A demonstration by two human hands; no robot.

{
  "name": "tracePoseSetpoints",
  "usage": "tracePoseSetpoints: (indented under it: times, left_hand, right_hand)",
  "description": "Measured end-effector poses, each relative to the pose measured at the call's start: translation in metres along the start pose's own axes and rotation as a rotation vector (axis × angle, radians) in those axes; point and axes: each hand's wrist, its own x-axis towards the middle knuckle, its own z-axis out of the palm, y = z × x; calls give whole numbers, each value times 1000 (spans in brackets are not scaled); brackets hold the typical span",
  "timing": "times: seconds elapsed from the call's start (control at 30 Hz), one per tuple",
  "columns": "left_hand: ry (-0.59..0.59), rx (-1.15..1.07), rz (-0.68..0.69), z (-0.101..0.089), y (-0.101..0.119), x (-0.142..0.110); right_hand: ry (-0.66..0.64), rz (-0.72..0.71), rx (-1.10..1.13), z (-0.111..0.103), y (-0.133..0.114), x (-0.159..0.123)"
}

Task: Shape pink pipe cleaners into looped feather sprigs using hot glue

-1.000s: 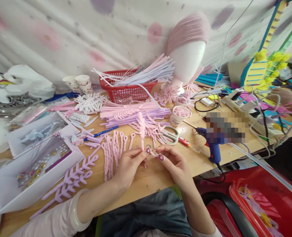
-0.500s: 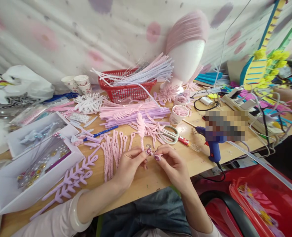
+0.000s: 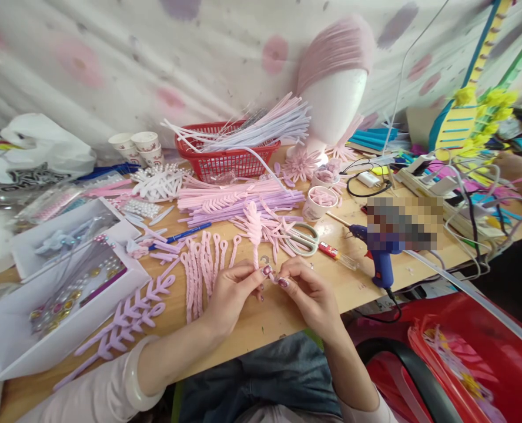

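Between my two hands, above the table's front part, is a pink chenille-stem sprig (image 3: 253,226), its leafy top pointing up and away from me. My left hand (image 3: 234,294) is closed, pinching the sprig's twisted stalk between thumb and fingers. Close by on the right, my right hand (image 3: 308,294) pinches the lower end of the pink chenille stem, which bends across from the left thumb. Twisted pink chenille strips (image 3: 194,279) lie in a row just left of my left hand. Scissors (image 3: 303,239) with pale handles rest beyond my right hand, near cut pink pieces.
A blue glue gun (image 3: 382,258) stands at right with its cord over the edge. Behind are a red basket (image 3: 232,164) of chenille stems, paper cups (image 3: 319,202) and a mannequin head (image 3: 338,100). White boxes (image 3: 67,317) stand left. Another person's hand (image 3: 519,176) is far right.
My right fingertips have shifted slightly right, away from the left thumb, and a bit more of the pink stem shows between them. My left hand has stayed almost still.
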Motion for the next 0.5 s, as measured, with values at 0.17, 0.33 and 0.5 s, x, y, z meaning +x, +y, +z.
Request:
tracePoseSetpoints:
  times: [0.17, 0.33, 0.5]
  left_hand:
    - [-9, 29, 12, -1, 0, -2]
    - [-20, 64, 8, 0, 0, -4]
    - [-55, 85, -9, -1, -2, -6]
  right_hand:
    - [-50, 11, 6, -2, -2, 2]
    - [-108, 43, 18, -5, -5, 2]
    - [-152, 51, 49, -8, -6, 3]
